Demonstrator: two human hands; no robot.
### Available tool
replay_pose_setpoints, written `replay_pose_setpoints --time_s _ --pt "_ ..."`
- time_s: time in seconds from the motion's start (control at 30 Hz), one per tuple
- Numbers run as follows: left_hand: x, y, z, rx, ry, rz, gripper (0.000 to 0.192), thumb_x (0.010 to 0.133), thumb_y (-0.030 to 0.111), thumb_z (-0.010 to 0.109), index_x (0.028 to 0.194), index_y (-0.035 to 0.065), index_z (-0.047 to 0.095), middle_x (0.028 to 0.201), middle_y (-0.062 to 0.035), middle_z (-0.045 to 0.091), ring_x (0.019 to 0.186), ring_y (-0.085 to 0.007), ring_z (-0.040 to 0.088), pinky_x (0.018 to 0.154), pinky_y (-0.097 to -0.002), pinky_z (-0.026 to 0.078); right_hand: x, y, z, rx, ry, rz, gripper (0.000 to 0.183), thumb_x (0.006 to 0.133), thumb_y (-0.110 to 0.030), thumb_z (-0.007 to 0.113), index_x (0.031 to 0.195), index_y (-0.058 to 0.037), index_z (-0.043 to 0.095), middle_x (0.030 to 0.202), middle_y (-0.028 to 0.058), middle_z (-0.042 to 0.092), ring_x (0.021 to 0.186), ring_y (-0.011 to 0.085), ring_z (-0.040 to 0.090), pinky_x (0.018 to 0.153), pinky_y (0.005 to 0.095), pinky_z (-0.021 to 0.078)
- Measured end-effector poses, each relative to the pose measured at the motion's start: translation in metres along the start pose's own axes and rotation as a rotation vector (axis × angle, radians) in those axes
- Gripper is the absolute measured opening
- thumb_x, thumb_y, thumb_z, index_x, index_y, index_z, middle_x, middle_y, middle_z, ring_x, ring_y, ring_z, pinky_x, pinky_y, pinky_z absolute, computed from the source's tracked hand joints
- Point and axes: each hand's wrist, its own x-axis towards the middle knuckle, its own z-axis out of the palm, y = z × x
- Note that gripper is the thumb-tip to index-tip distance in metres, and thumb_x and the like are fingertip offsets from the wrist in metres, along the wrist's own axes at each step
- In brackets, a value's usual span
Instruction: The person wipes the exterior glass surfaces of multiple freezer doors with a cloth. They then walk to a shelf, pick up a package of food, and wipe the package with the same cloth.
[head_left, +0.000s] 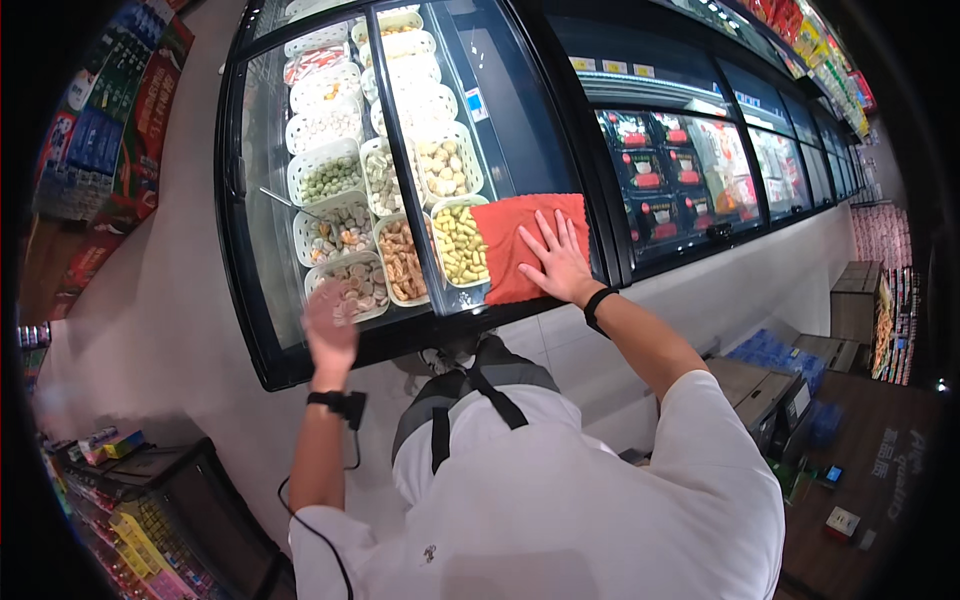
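Observation:
My right hand (557, 259) lies flat with spread fingers on a red cloth (502, 259), which rests on the glass lid of a black-framed display freezer (517, 90). My left hand (330, 311), blurred, is over the freezer's near left part, above a white basket of round pieces (367, 281); whether it touches the glass cannot be told. Nothing shows in it. Beneath the glass stand white perforated baskets with frozen foods, among them yellow pieces (459, 244), reddish-brown pieces (401, 259) and green balls (330, 178). A metal scoop handle (277, 198) sticks out from one basket.
More glass-doored freezers with packaged food (664, 176) run off to the right. Stacked drink packs (97, 142) stand at the upper left, a dark shelf unit with boxed goods (172, 495) at the lower left. A wooden counter (862, 450) and brown cabinets (757, 390) are at the right.

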Motion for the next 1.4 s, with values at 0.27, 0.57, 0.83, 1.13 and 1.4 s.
replay_pose_setpoints --time_s 0.27,0.57,0.83,1.13,1.4 --pt "-0.070 -0.214 -0.088 0.525 0.401 -0.673 0.081 0.112 0.062 0.041 0.159 -0.0045 0.047 0.158 -0.0298 0.052 0.150 -0.0470 0.044 0.125 -0.0514 0.035 0.114 0.044 0.004 -0.090 0.089 0.109 0.080 0.106 -0.058 0.053 0.170 -0.0144 0.035 0.180 0.0208 0.016 0.166 0.0466 0.007 0.134 0.0569 0.0056" --pt "-0.062 -0.217 -0.083 0.183 0.347 -0.884 0.077 0.117 0.054 0.034 0.136 -0.0151 0.062 0.139 -0.0352 0.065 0.134 -0.0500 0.059 0.116 -0.0455 0.044 0.324 0.091 0.001 -0.086 0.086 0.094 0.081 0.106 -0.065 0.047 0.171 -0.0184 0.033 0.179 0.0201 0.018 0.165 0.0485 0.009 0.134 0.0572 0.0050" --pt "-0.088 -0.211 -0.089 0.155 0.360 -0.998 0.064 0.119 0.041 0.040 0.127 -0.0179 0.063 0.124 -0.0339 0.071 0.116 -0.0420 0.068 0.107 -0.0449 0.049 0.576 0.178 -0.004 -0.102 0.060 0.333 0.087 0.104 -0.075 0.038 0.174 -0.0243 0.025 0.182 0.0167 0.013 0.166 0.0471 0.006 0.134 0.0585 0.0057" --pt "-0.151 -0.225 -0.084 0.421 0.402 -0.955 0.044 0.118 0.024 0.046 0.132 -0.0132 0.064 0.132 -0.0317 0.068 0.123 -0.0444 0.064 0.111 -0.0461 0.049 0.751 0.222 -0.003 -0.092 0.107 0.465 0.094 0.101 -0.084 0.029 0.176 -0.0297 0.014 0.183 0.0164 0.008 0.168 0.0438 0.000 0.132 0.0609 0.0016" --pt "-0.118 -0.209 -0.086 0.336 0.375 -1.028 0.052 0.120 0.030 0.039 0.129 -0.0153 0.063 0.130 -0.0326 0.067 0.122 -0.0468 0.062 0.113 -0.0451 0.046 0.786 0.096 0.005 -0.177 0.042 -0.144 0.081 0.108 -0.073 0.031 0.174 -0.0275 0.022 0.182 0.0157 0.015 0.168 0.0394 0.009 0.134 0.0570 0.0046"
